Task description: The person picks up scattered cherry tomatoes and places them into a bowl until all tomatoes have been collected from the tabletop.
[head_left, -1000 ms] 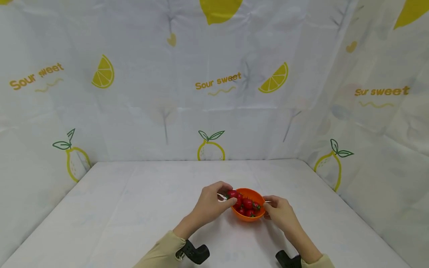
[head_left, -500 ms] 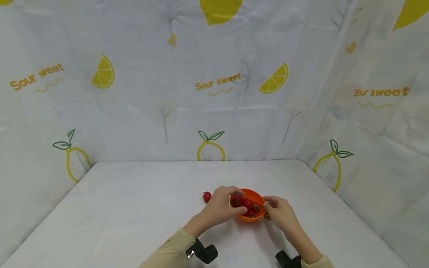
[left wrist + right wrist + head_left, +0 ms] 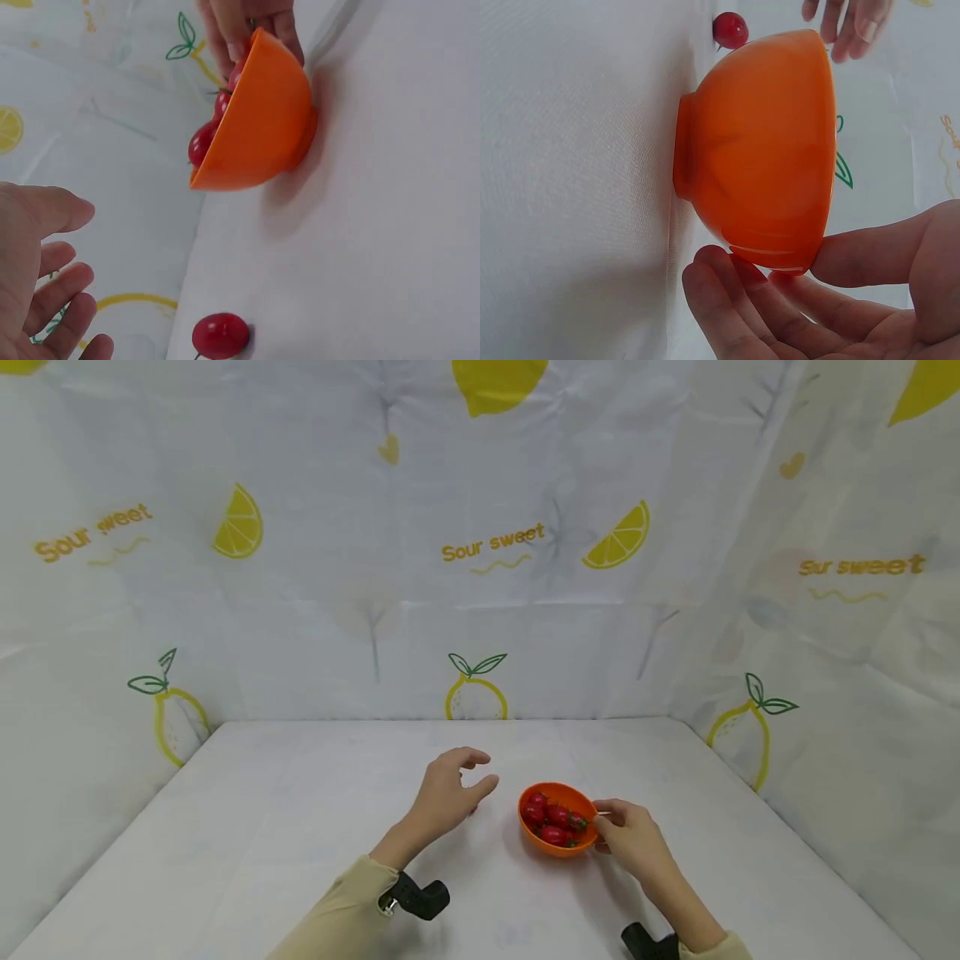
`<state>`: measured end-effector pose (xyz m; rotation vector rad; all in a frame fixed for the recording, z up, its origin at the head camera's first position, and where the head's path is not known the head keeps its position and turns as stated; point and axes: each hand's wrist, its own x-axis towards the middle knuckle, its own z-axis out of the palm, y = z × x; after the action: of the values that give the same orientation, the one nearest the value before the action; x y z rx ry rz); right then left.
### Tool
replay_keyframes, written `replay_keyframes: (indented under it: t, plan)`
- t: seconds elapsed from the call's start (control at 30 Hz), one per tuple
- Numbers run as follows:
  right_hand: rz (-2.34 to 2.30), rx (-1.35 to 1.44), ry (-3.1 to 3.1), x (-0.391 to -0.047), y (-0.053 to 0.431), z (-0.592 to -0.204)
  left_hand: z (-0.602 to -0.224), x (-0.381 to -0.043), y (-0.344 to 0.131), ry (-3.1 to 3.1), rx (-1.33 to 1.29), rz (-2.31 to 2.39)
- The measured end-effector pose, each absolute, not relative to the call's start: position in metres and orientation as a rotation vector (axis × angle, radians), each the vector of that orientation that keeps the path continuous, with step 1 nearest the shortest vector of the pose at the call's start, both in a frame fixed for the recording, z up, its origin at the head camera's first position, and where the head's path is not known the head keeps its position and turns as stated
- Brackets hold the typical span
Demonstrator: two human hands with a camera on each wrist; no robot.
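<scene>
An orange bowl stands upright on the white table, with several red cherry tomatoes in it. My right hand pinches its right rim, thumb at the edge and fingers against the outer wall, as the right wrist view shows. My left hand is in the air left of the bowl, thumb and fingers apart, with nothing between them. One loose cherry tomato lies on the table below the left hand; in the head view that hand hides nearly all of it.
The white table reaches back to a hanging cloth printed with lemons and lettering. More of this cloth hangs at both sides. A black wrist camera mount sits on the left wrist, another on the right.
My left hand has let go of a cherry tomato at the bowl and moved away left, fingers spread. My right hand keeps its hold on the bowl's rim.
</scene>
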<state>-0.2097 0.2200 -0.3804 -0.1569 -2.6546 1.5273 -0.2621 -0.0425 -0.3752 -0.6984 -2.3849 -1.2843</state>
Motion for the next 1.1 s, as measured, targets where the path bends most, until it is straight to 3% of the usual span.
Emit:
replay_keyframes:
  t: [0.37,1.1]
  plan:
    - [1.561,-0.17,-2.642,-0.211,0.22,-0.381,-0.385,-0.277,-0.072,-2.522,-0.64,-1.295]
    - [1.522,-0.186,-2.668,-0.212,0.219,-0.381,-0.402,-0.289,-0.07,-2.675,-0.608,-1.376]
